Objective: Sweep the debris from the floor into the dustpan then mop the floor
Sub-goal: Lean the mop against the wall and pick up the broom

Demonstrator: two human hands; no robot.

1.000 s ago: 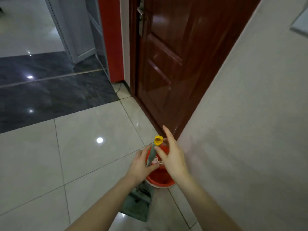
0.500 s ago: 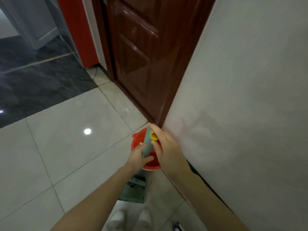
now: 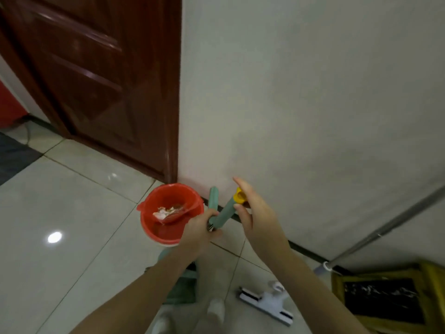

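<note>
yellow-capped handle [image 3: 225, 212] parted from plain green handle [image 3: 213, 200]

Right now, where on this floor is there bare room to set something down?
The pale tiles left of the red bucket, out toward the door, lie bare. Along the wall it is crowded: the bucket, the green handles in the left hand, then the mop head and the yellow-framed board at lower right.
</note>
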